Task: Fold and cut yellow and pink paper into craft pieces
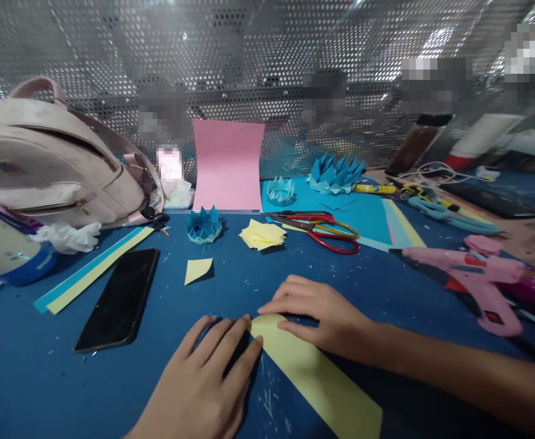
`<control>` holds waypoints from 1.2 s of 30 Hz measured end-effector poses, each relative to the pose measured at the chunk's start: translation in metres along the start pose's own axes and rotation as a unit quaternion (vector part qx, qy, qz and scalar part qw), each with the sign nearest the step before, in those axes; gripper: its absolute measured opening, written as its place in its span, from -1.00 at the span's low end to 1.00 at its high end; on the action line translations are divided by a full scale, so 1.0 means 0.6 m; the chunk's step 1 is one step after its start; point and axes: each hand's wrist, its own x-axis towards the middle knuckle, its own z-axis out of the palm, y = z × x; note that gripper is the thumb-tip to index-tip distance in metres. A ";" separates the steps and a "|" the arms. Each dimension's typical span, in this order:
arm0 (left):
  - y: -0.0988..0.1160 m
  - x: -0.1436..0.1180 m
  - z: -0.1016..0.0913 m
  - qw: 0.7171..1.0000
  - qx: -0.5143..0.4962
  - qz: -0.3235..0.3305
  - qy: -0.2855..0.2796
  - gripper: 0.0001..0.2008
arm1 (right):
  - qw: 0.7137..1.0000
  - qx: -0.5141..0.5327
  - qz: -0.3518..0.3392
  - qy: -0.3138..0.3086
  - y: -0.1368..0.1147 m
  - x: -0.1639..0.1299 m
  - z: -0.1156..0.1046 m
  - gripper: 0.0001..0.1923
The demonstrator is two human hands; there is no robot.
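A yellow paper strip runs diagonally on the blue tabletop, its far end curled over between my hands. My left hand has its index fingertip and thumb holding the left edge of that curled end, with the other fingers slightly spread. My right hand grips the fold from the other side, thumb on the strip and fingers curved over the far edge. Beyond them lie a small yellow paper square, a stack of yellow pieces and a crown-like ring of folded blue paper.
Scissors lie behind my hands; a pink glue gun sits right. A phone, paper strips and a backpack are left. Pink paper stands at the back near folded blue paper.
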 end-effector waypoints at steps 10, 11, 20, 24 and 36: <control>0.000 -0.003 0.001 1.000 0.001 0.007 -0.007 -0.63 | 0.977 -0.032 -0.206 -0.055 0.001 -0.006 -0.010 -0.58; 0.000 -0.003 0.001 1.000 0.001 0.009 -0.004 -0.64 | 0.976 -0.020 -0.211 -0.052 0.002 -0.007 -0.008 -0.60; -0.003 -0.006 0.007 1.000 0.008 0.018 0.019 -0.66 | 0.981 0.021 -0.189 -0.025 -0.001 -0.004 -0.001 -0.73; -0.002 -0.009 0.009 1.000 0.007 0.014 0.016 -0.67 | 0.981 0.011 -0.193 -0.031 0.002 -0.005 -0.002 -0.74; -0.002 -0.054 0.021 0.996 -0.032 0.039 0.071 -0.69 | 0.980 0.016 -0.197 -0.028 0.005 -0.004 -0.002 -0.72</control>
